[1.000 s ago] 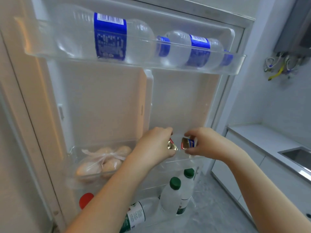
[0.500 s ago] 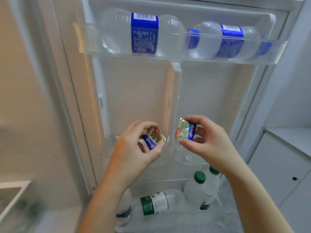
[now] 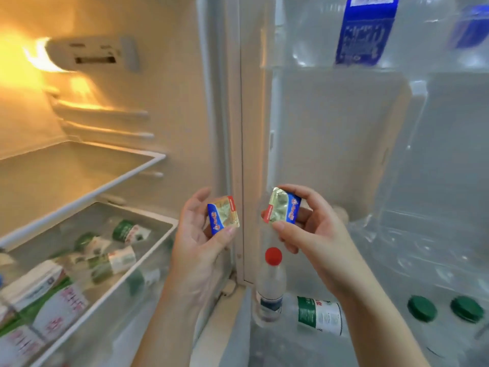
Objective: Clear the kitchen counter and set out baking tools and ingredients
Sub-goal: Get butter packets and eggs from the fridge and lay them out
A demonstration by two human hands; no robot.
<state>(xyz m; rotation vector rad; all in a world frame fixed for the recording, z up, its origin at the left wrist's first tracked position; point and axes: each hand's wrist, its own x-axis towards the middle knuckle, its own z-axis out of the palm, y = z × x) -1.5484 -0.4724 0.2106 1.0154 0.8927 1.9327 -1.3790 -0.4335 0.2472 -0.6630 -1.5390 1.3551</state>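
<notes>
Each of my hands holds a small foil-wrapped butter portion with a blue and red label, in front of the open fridge. My left hand point(image 3: 197, 234) pinches one butter portion point(image 3: 223, 215) between thumb and fingers, label facing me. My right hand point(image 3: 309, 229) pinches the other butter portion point(image 3: 283, 210) the same way, a little higher. Both portions are clear of the fridge door shelf point(image 3: 397, 234), close together near the door's hinge edge.
The fridge interior on the left has a glass shelf point(image 3: 87, 178) and a drawer point(image 3: 111, 260) with several bottles and cartons. The open door on the right carries water bottles point(image 3: 365, 30) up top, and a red-capped bottle point(image 3: 271, 282) and green-capped bottles point(image 3: 420, 308) below.
Both hands have pulled the butter portions out of the door shelf and toward me. My view has swung left, bringing the lit fridge interior into sight.
</notes>
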